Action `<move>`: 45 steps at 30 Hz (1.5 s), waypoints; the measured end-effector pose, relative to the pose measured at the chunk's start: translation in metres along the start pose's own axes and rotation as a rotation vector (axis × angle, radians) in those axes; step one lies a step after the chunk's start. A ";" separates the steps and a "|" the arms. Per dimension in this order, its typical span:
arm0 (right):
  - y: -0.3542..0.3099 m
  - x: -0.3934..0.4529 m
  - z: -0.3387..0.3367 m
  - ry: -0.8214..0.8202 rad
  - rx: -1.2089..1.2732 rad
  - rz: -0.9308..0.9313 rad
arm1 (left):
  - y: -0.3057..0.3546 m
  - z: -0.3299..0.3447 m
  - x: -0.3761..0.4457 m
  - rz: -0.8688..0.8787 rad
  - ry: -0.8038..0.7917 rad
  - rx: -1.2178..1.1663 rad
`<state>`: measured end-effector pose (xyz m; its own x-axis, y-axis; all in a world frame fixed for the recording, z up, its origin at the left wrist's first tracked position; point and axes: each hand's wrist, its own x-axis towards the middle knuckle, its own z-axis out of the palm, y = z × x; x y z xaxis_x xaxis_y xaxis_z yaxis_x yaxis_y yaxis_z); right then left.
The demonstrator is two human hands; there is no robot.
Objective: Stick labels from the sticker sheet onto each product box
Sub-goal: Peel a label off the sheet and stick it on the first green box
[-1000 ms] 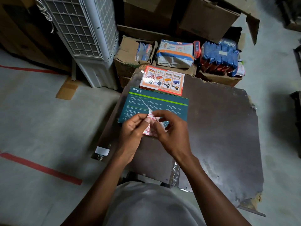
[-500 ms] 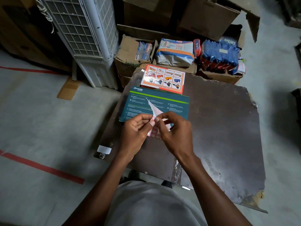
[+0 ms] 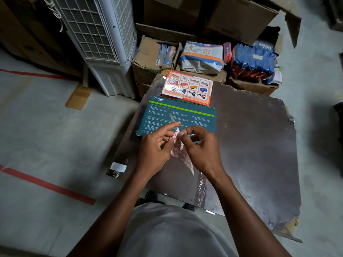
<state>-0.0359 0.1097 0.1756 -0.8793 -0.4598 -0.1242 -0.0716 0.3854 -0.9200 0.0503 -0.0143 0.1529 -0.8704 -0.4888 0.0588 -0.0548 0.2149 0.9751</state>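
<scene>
1. Floor (image 3: 46, 138) of grey concrete lies well left of our grip, crossed by red tape lines (image 3: 48, 185), with a white air cooler (image 3: 100, 43) standing beyond it.
2. Our left hand (image 3: 155, 151) pinches the left edge of the sticker sheet (image 3: 179, 153) between thumb and bent fingers, index finger stretched out over it; this grip is clenched on the sheet.
3. We hold the sticker sheet, white with a red grid, between both hands just above the counter (image 3: 250, 145); its lower corner hangs down toward us and a thin peeled strip rises from its top.
4. Our right hand (image 3: 202, 151) pinches the sheet's top edge with thumb and fingertips, touching the left hand's fingers; whether it holds a single label or the sheet itself we cannot tell.
5. Just beyond the grip, the green product box (image 3: 178, 115) lies flat on the counter, its near edge partly hidden by our hands.
6. Beyond that, touching its far edge, lies the orange-and-white product box (image 3: 188, 87).
7. Farther off and to the right of the grip, open cartons (image 3: 148, 60) on the floor hold packaged goods, among them blue packets (image 3: 254, 60).
</scene>
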 end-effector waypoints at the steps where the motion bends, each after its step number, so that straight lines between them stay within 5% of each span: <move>1: -0.001 0.000 -0.001 -0.011 0.010 0.017 | 0.000 -0.001 0.000 -0.011 0.000 0.005; 15: -0.002 0.007 -0.013 -0.105 0.132 0.123 | -0.008 0.001 0.001 -0.091 0.029 -0.193; 38: 0.067 -0.006 0.010 -0.207 0.077 0.293 | -0.165 0.003 -0.063 -0.817 0.277 -0.663; 45: 0.085 -0.013 0.011 -0.201 0.043 0.357 | -0.234 0.009 -0.059 -0.885 0.277 -0.303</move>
<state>-0.0250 0.1398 0.0950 -0.7352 -0.4523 -0.5049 0.2446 0.5176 -0.8199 0.1103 -0.0281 -0.0805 -0.4275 -0.5585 -0.7108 -0.4717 -0.5329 0.7025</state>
